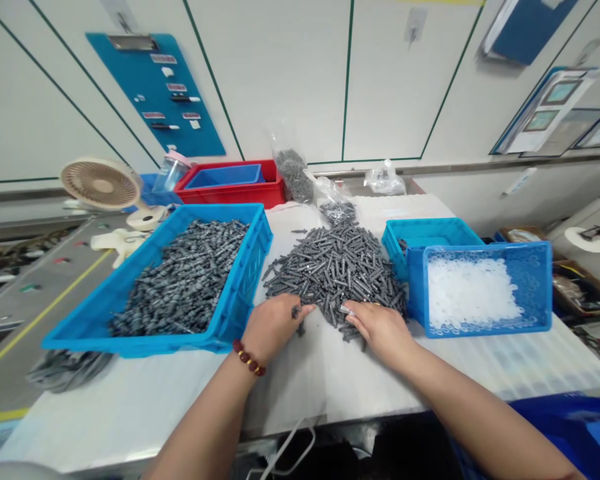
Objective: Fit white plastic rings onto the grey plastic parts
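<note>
– Past the bare forearms point(205, 407), doing what?
– Apparently picking through grey pegs point(337, 263) heaped on the worktop point(295, 383): pinching one in the left hand point(273, 327), touching their near edge with the right hand point(383, 328), leaving its grip impossible to tell.
– Calling for what next?
– Probably for separating a single peg with a careful pinch.

I face a pale wall point(290, 73) ruled with dark green lines point(348, 80), a blue clipboard point(153, 99) hanging left and a blue folder point(535, 30) high right. My white-topped table point(130, 407) stands before it, beside a grey surface point(75, 267) striped yellow at left.
</note>
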`<state>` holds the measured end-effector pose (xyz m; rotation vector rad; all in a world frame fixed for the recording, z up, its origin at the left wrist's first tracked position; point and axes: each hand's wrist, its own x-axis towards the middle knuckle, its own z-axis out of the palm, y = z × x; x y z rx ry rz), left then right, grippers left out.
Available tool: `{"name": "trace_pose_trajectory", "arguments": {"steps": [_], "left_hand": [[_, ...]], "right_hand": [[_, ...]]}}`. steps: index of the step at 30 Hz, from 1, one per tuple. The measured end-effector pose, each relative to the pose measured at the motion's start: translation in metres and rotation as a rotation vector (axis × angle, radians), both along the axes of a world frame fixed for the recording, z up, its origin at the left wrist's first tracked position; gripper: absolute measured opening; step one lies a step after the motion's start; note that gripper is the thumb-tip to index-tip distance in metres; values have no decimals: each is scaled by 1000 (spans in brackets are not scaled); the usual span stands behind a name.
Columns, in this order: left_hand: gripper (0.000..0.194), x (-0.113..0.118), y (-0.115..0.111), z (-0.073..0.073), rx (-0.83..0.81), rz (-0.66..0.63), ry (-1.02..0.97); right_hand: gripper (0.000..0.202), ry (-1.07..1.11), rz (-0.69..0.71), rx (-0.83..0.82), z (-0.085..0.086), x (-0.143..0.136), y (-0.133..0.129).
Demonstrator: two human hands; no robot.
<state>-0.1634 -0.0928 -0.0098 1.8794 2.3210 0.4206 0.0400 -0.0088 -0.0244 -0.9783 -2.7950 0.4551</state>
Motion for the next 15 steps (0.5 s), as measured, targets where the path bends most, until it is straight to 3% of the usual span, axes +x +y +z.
{"name": "trace_pose_trajectory", "arguments": {"steps": [4, 7, 9, 13, 15], "left_hand": [[20, 11, -8, -7, -248, -35, 219], [12, 15, -8, -8, -233, -72, 175], [14, 16, -6, -5, -152, -72, 34], [18, 16, -1, -2, -40, -131, -477], [20, 15, 0, -3, 19, -148, -637]], "right_hand": [[29, 13, 9, -17, 4, 0, -3], [27, -32, 1, -16, 6, -1, -4], [25, -62, -5, -4, 7, -2, -4], [21, -96, -14, 11, 6, -2, -3], [19, -99, -11, 12, 5, -2, -3]]}}
